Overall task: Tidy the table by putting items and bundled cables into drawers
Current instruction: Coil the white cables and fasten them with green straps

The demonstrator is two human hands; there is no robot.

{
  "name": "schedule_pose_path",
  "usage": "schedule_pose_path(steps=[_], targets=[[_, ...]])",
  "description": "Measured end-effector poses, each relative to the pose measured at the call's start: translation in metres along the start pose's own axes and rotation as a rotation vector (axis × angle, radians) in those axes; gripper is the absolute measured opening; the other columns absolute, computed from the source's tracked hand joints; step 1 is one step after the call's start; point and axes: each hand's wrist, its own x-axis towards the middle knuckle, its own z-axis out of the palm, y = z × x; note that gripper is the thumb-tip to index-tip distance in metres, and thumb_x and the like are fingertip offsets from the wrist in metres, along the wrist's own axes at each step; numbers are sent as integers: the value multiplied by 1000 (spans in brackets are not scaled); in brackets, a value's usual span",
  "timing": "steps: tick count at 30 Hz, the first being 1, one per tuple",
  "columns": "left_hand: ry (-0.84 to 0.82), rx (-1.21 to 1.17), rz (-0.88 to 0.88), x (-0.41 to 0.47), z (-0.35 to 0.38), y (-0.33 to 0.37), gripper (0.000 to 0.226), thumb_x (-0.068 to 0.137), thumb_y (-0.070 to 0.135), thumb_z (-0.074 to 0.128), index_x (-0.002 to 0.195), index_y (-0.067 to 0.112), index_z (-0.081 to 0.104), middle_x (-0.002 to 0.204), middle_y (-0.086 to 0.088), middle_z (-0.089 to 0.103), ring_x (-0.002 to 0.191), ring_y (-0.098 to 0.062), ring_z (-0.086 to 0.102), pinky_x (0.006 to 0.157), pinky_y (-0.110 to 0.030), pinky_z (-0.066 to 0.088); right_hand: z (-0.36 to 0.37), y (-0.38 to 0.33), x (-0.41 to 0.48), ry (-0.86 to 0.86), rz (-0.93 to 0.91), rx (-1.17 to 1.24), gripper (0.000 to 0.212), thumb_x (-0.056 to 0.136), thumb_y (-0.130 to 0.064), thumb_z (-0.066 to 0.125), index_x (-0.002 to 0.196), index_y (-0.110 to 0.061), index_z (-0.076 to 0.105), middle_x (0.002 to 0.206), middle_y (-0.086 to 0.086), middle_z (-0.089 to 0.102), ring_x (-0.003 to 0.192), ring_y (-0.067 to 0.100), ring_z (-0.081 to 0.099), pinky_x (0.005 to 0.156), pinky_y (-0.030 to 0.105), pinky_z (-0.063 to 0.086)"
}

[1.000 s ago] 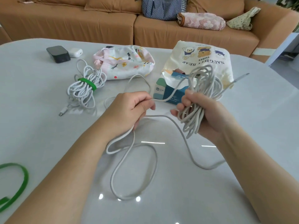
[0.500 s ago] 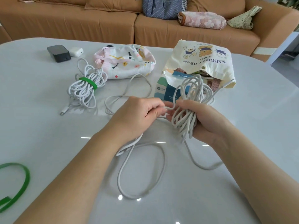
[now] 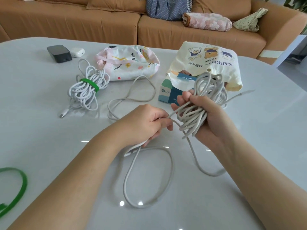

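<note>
— Coiling step: right hand (image 3: 214, 120) curled round the white cable coil (image 3: 207, 90), held above the table (image 3: 41, 130); left hand (image 3: 146, 125) pinches the strand (image 3: 172, 114) feeding it.
— Slack?
— Slack loops (image 3: 126, 180) lie on the table. Next, probably: wind them in, then grab the loose green strap (image 3: 18, 185).

The loose cable (image 3: 197, 113) my right hand (image 3: 211, 119) grips is pale grey-white, like the bundled cable (image 3: 83, 97), whose band (image 3: 89, 83) is the same bright green as the strap (image 3: 20, 185). The pouch (image 3: 131, 65) is white and pink with small coloured doodles. The bag (image 3: 211, 63) is cream with three printed bears and dark lettering, on a glossy pale grey table (image 3: 33, 130).
</note>
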Motion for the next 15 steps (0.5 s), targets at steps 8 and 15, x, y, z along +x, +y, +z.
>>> schedule_pose_path(steps=[8,15], targets=[[-109,-73,-6,-7,-12,-2,10,87,16,66,78,13,63,46,-2,53,41,-19,47,48,-21,41,-4,-18,2,-53,15,168,24,84,-11,46,63,-18,37,54,-8,35,44,6,36,47,20,44],[240,-140,243,-6,-22,-4,27,51,37,83,58,21,63,52,5,49,53,-8,38,51,-18,33,-15,-31,-2,-192,469,-158,31,64,-8,74,82,-9,49,84,10,63,38,6,38,34,17,37]])
